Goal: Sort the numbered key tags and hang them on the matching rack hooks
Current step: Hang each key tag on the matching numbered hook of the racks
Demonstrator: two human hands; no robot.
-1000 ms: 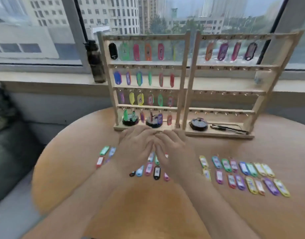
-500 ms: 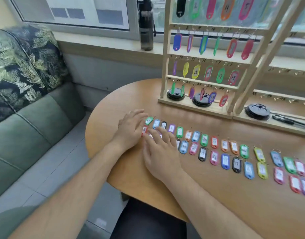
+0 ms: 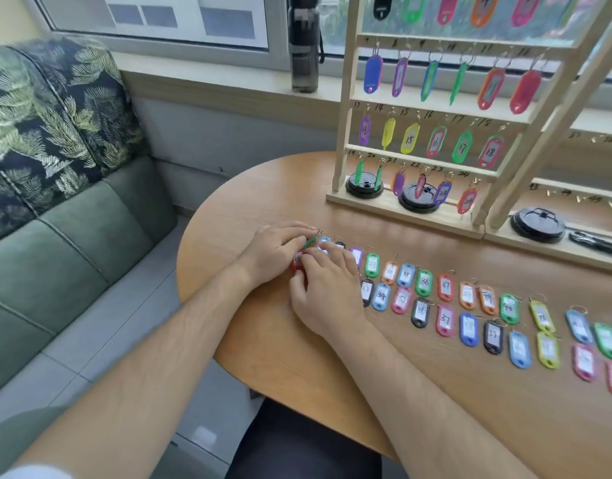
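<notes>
- Round and wood-topped, the table [image 3: 297, 357] fills the lower right of the frame. A green sofa [image 3: 73, 243] sits at the left, with a leaf-print cushion [image 3: 49, 108] in the upper left.
- At top centre I see a dark bottle [image 3: 304, 46] standing upright on the window sill.
- A wooden rack [image 3: 346, 98] stands at the far side of the table, upper right of the frame. Hanging tags [image 3: 410, 138] fill its hooks in rows, and I can read 13, 15, 16, 17 and 18 on one row.
- Black round lids [image 3: 364, 187] rest on the rack's base, two behind the lowest hanging row and a third further right.
- Loose tags [image 3: 424, 282] lie flat on the table in two rows, from the centre of the frame out to the right edge.
- Both hands meet at the left end of those rows, near the centre of the frame.
- The left hand [image 3: 273, 255] pinches a green tag [image 3: 311, 241] between thumb and fingertips, and the tag is turned up on its edge.
- The right hand [image 3: 327, 292] arches over the first few tags, its fingers bent and its fingertips down beside a red tag [image 3: 295, 262]. From my feed I cannot tell whether it grips anything.
- The red tag lies on the table, partly hidden under both hands.
</notes>
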